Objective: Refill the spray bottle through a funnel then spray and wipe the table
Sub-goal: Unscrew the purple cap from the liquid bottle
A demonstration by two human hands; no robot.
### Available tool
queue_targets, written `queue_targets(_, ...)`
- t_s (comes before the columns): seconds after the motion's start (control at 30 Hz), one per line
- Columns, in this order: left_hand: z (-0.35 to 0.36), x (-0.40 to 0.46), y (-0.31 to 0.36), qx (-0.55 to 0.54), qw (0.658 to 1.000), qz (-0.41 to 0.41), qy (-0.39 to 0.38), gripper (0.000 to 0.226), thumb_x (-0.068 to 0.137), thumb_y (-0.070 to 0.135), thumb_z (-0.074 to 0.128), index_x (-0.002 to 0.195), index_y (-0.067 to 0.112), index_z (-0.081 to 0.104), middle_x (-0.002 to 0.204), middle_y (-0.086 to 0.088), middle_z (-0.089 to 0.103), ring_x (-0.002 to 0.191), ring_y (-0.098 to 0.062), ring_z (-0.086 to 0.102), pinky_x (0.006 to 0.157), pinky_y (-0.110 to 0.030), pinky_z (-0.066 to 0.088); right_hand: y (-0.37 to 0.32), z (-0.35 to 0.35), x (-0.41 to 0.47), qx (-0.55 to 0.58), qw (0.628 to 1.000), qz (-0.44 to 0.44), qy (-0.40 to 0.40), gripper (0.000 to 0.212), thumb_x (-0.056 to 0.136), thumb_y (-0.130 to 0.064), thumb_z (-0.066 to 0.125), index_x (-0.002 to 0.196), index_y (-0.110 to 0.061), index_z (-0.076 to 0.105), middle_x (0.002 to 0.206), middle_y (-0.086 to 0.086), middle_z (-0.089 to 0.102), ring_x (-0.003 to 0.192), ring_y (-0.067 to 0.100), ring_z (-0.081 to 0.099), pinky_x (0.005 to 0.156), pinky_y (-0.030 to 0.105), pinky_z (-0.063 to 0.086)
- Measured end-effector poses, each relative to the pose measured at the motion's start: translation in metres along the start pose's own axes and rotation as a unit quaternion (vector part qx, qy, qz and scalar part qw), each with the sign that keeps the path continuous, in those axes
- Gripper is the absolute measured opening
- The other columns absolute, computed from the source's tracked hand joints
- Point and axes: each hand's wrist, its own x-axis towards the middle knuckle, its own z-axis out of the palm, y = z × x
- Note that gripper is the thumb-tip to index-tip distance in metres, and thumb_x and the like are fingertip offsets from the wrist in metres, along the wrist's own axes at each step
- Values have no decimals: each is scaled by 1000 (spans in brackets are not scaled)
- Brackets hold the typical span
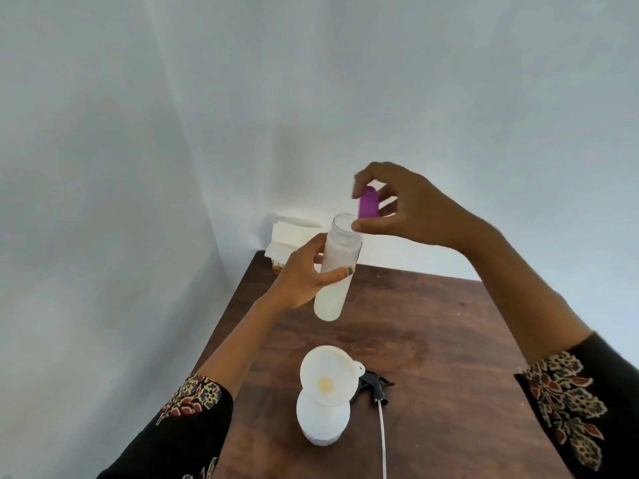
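A: From the head view, what do we see of the spray bottle [323, 421]?

B: We see it standing upright on the wooden table [449, 340], white and rounded, with a pale funnel [326, 376] seated in its neck. Its black trigger head [375, 387] lies on the table just beside it, the tube [383, 440] trailing toward us.

A: And our hands?

B: Our left hand [304, 274] grips a clear refill bottle [337, 271] of milky liquid, held above the table, slightly tilted, mouth uncovered. Our right hand [404, 209] pinches the purple cap [368, 202] just above that mouth, forearm raised.

A: Beyond them?

B: White napkins [290, 236] sit in the far corner.
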Motion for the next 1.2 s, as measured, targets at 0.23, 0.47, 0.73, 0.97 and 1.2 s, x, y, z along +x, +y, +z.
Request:
queue_targets(0.23, -11, -9, -8, 6, 1000, -3, 30, 54, 77, 28, 73, 124, 18, 48, 116, 3, 58, 104, -17, 58, 84, -29, 50, 117, 106, -100, 109, 936, 304, 138, 26, 73, -28, 79, 83, -19, 57, 92, 2, 63, 77, 13, 56, 65, 19, 44)
queue_targets(0.47, -8, -9, -20, 23, 999, -5, 33, 57, 76, 31, 74, 125, 18, 48, 122, 0, 59, 106, -17, 58, 89, -31, 50, 162, 210, -205, 106, 866, 475, 114, 31, 67, -13, 82, 72, -16, 52, 90, 6, 63, 93, 29, 59, 71, 28, 40)
queue_targets(0.73, 1, -11, -22, 26, 1000, 2, 14, 65, 75, 40, 72, 130, 18, 45, 127, 0, 57, 109, -18, 58, 91, -34, 52, 162, 237, -239, -63, 846, 526, 69, 29, 73, -36, 76, 87, -21, 56, 121, -2, 46, 118, 23, 36, 96, 43, 32)
queue_targets(0.97, 3, -11, -21, 21, 1000, -1, 22, 64, 76, 36, 73, 131, 15, 45, 129, -2, 56, 108, -17, 58, 88, -28, 52, 141, 210, -205, 20, 820, 492, 293, 10, 81, -22, 64, 82, -16, 56, 113, 5, 50, 114, 27, 41, 93, 43, 26)
queue_targets(1.2, 1, -13, -7, 13, 998, -6, 61, 63, 76, 33, 73, 130, 15, 44, 128, -2, 57, 99, -10, 57, 76, -8, 48, 90, 154, -115, 192, 933, 251, 172, 45, 74, -33, 67, 115, -32, 48, 118, -6, 52, 103, 11, 50, 84, 25, 43)
